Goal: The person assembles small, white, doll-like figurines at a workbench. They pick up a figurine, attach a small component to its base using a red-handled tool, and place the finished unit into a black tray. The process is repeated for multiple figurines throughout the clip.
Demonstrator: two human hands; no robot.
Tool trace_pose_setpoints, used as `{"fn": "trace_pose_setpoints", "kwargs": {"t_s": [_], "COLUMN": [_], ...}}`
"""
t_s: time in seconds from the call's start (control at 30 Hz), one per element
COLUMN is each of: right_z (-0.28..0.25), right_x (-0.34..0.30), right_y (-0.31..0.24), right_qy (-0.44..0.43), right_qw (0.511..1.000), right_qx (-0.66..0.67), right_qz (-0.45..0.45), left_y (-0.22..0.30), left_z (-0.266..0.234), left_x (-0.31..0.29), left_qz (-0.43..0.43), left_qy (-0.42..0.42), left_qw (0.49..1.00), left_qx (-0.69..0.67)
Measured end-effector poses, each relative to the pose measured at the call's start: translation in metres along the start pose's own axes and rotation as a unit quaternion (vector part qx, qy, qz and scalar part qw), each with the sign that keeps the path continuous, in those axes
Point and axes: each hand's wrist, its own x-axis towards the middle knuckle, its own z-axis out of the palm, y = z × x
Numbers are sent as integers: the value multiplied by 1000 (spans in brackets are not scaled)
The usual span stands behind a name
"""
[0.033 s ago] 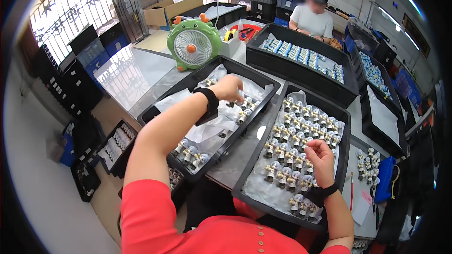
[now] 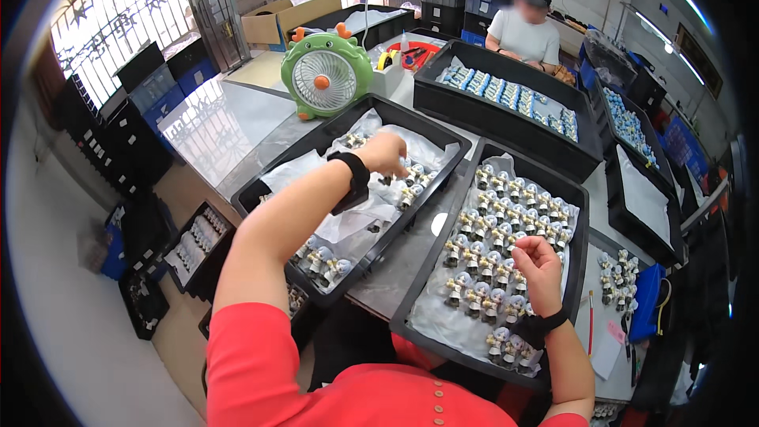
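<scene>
My left hand [image 2: 385,153] reaches down into the black tray [image 2: 371,249] on the left, fingers bent toward small pale-haired figurines [image 2: 407,194] on white tissue. Its fingertips are partly hidden behind the hand, so what they grip does not show clearly. Over the right side of a second black tray [image 2: 419,289], my right hand [image 2: 540,270] is held with curled fingers, thumb and forefinger close together. Anything between them is too small to make out. Rows of similar figurines [image 2: 474,253] stand on the white lining of this tray.
A green animal-shaped fan [image 2: 324,79] stands behind the left tray. Farther back, a deep black tray [image 2: 506,115] holds blue-and-white pieces, and a person [image 2: 526,28] sits beyond it. Loose figurines [image 2: 618,278], a red pen [image 2: 590,323] and a blue pouch [image 2: 648,298] lie at the right.
My left hand and forearm have shifted very slightly, staying over the same figurines. The right hand has not visibly moved.
</scene>
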Motion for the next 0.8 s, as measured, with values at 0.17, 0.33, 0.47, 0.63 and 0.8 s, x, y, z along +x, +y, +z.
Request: {"fn": "trace_pose_setpoints", "kwargs": {"t_s": [0.17, 0.33, 0.47, 0.63, 0.8], "right_z": [-2, -3, -5, 0, 1], "right_x": [3, 4, 5, 8, 4], "right_y": [4, 6, 9, 9, 9], "right_qy": [3, 0, -3, -27, -41], "right_qw": [1000, 999, 998, 995, 992], "right_qx": [-26, -36, -55, -96, -116], "right_qz": [-8, 0, 11, 9, 21], "left_y": [-5, -11, -14, -23, -29], "left_z": [31, 41, 37, 36, 33], "left_x": [11, 7, 4, 3, 1], "left_qz": [-35, -40, -90, -59, -77], "left_qy": [-73, -104, -109, -124, -157], "left_qw": [997, 991, 969, 975, 944], "left_qx": [-6, -80, -203, -174, -281]}}
